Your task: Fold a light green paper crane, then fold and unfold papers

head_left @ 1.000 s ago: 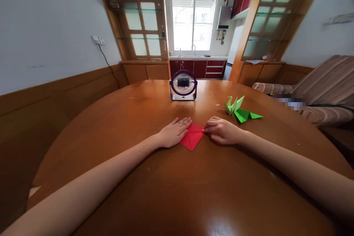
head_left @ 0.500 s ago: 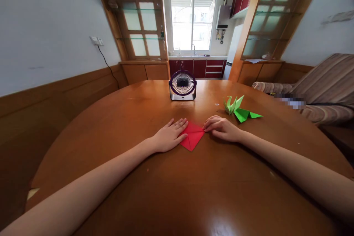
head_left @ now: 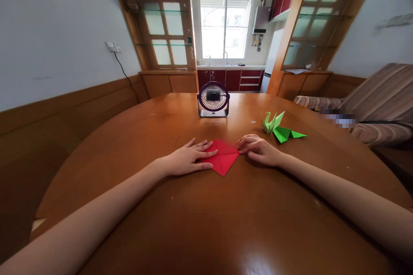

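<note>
A folded red sheet of origami paper (head_left: pixel 226 157) lies on the wooden table between my hands, with crease lines across it and one corner pointing towards me. My left hand (head_left: pixel 189 157) rests on its left part, fingers spread and covering that corner. At the paper's right corner is my right hand (head_left: pixel 256 149), its fingers curled together and pinching the tip. The exact grip of those fingertips is partly hidden.
Beyond my right hand stand a light green origami crane (head_left: pixel 271 122) and a brighter green folded paper piece (head_left: pixel 285 134). A small dark fan (head_left: pixel 213 98) sits further back on the round-edged table (head_left: pixel 206 223). A striped sofa (head_left: pixel 380 99) is at the right.
My left hand has slid a little to the left and its fingers have spread, showing more of the red paper. The right hand has stayed at its corner.
</note>
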`<act>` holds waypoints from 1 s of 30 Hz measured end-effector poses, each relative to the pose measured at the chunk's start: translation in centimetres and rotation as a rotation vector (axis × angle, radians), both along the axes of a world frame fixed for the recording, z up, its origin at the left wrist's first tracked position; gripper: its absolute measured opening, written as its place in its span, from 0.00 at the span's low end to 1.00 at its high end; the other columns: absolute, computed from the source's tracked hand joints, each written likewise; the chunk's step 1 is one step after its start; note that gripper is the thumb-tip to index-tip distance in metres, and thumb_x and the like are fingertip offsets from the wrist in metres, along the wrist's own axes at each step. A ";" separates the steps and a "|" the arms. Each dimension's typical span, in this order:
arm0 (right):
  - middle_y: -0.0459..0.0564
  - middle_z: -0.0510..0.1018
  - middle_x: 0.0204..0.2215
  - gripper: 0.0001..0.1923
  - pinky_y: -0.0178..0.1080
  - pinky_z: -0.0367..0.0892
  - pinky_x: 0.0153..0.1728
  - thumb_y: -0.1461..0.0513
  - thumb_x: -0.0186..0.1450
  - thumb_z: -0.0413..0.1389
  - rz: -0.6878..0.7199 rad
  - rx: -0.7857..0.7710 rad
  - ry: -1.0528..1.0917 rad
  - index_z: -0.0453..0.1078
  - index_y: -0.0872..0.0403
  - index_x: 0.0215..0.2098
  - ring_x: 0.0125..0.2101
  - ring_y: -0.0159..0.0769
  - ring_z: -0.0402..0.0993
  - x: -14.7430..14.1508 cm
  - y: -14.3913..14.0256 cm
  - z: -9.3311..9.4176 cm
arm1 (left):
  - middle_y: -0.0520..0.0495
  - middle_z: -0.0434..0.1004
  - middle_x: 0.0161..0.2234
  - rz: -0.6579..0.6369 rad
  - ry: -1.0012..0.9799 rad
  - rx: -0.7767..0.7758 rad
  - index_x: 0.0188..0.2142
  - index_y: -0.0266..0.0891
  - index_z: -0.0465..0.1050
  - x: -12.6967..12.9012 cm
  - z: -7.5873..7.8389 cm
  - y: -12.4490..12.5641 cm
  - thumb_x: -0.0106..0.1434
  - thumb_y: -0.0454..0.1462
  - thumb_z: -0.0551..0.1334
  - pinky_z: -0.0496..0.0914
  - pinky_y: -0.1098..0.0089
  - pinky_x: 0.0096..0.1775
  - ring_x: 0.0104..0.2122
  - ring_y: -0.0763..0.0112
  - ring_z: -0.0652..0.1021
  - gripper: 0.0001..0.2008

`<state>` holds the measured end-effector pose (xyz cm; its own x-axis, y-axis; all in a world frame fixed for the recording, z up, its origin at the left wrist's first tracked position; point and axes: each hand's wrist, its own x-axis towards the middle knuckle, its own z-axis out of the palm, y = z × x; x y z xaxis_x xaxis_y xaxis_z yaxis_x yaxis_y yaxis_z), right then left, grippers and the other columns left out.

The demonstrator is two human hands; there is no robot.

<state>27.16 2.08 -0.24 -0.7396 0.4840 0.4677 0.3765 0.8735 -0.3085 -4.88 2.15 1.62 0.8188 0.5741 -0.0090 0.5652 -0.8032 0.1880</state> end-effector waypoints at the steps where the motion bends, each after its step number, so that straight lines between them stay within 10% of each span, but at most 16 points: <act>1: 0.53 0.77 0.39 0.11 0.53 0.61 0.50 0.66 0.62 0.51 -0.001 -0.003 0.003 0.76 0.54 0.37 0.44 0.42 0.71 0.0 0.0 0.0 | 0.50 0.46 0.67 -0.011 -0.020 -0.005 0.63 0.57 0.54 -0.5 0.2 0.4 0.68 0.53 0.50 0.39 0.49 0.64 0.67 0.60 0.49 0.25; 9: 0.52 0.77 0.39 0.12 0.52 0.62 0.49 0.66 0.62 0.51 -0.005 -0.014 0.003 0.76 0.54 0.37 0.44 0.42 0.71 0.1 0.0 -0.2 | 0.49 0.65 0.60 -0.048 -0.170 -0.148 0.39 0.49 0.80 -3.4 1.1 2.7 0.67 0.49 0.56 0.53 0.55 0.62 0.64 0.62 0.58 0.16; 19: 0.53 0.76 0.39 0.11 0.52 0.63 0.49 0.67 0.62 0.51 -0.001 -0.022 0.000 0.75 0.53 0.38 0.44 0.42 0.71 0.1 0.0 -0.1 | 0.47 0.71 0.57 0.022 -0.321 -0.312 0.20 0.41 0.76 -3.3 1.5 2.4 0.63 0.47 0.60 0.62 0.54 0.58 0.62 0.58 0.63 0.19; 30: 0.52 0.77 0.38 0.11 0.52 0.63 0.49 0.68 0.60 0.50 0.003 0.033 -0.004 0.74 0.54 0.35 0.42 0.41 0.71 -0.6 -0.3 0.1 | 0.43 0.74 0.47 0.088 -0.609 0.010 0.38 0.39 0.76 -0.2 -0.2 0.3 0.66 0.42 0.57 0.68 0.60 0.52 0.48 0.65 0.74 0.12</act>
<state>26.57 1.82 -0.10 -0.7431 0.4658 0.4804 0.3750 0.8845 -0.2775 -5.10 2.46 1.45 0.6244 0.6374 0.4514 0.4231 -0.7618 0.4905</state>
